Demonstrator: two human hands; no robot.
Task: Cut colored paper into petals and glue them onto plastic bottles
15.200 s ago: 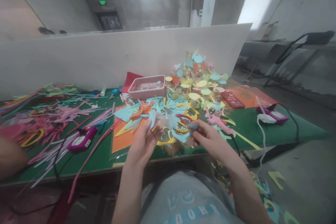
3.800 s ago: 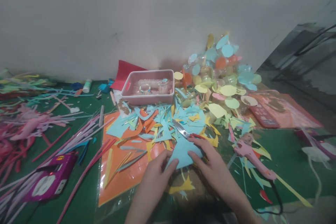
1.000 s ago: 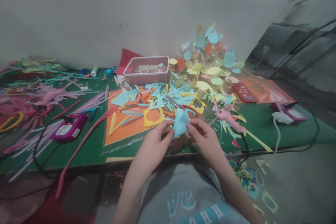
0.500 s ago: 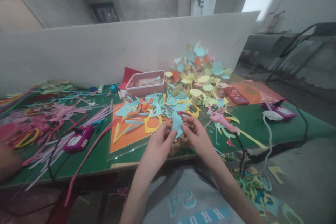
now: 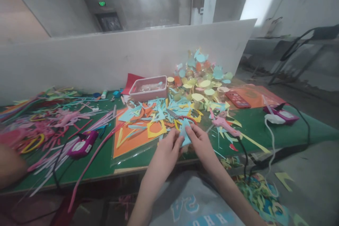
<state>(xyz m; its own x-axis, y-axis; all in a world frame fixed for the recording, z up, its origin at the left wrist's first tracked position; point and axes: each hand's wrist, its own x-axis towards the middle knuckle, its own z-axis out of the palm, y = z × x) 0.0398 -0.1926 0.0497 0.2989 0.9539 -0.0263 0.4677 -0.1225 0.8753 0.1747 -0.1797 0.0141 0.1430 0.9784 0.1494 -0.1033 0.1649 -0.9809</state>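
Both hands meet over the near edge of the green table. My left hand and my right hand pinch a folded light-blue paper piece between their fingertips. Just behind it lie red-handled scissors on a heap of blue, yellow and orange paper scraps. An orange sheet lies under the scraps.
A pink tray stands at the back beside a pile of paper-topped clear cups. A pink glue gun lies to the right, purple devices and cables on both sides. Coloured strips cover the left. A white board backs the table.
The head view has tilted slightly. Both hands stay pinched on the blue piece, which now looks narrower and more folded than a second ago.
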